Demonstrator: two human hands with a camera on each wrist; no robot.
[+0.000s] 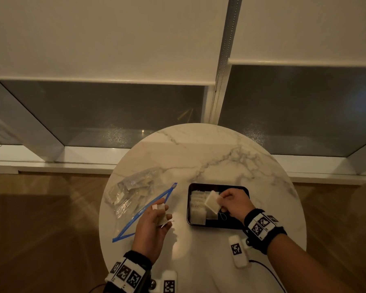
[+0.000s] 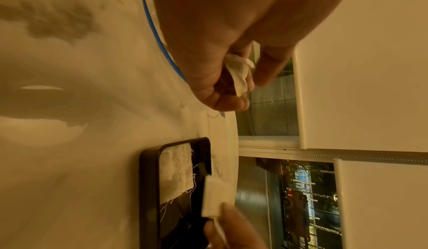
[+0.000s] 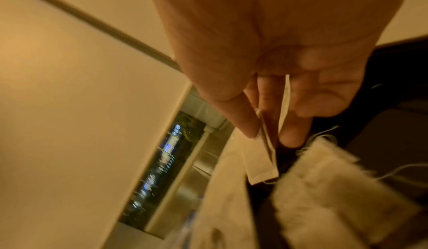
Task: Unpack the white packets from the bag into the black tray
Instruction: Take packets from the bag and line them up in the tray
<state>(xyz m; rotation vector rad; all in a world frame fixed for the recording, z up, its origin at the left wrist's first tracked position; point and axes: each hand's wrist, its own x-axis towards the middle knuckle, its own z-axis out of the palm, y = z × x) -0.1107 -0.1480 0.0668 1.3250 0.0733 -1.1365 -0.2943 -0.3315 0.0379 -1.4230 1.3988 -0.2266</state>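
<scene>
A: How far along?

B: Roughly midway, I'd say. Several white packets (image 1: 197, 205) lie in the black tray (image 1: 237, 188), w/ part of the tray floor bare.

A: Hands?

B: Right hand (image 1: 235, 203) pinches one packet (image 1: 212, 201) by thumb and fingertips, over the tray — not down yet. Left hand (image 1: 154, 223), fingers curled, holds another packet (image 1: 161, 214) by the bag's blue zip edge.

A: Left to do?

B: The clear bag (image 1: 133, 193) on the table (image 1: 209, 153) has more inside — count unclear.
</scene>
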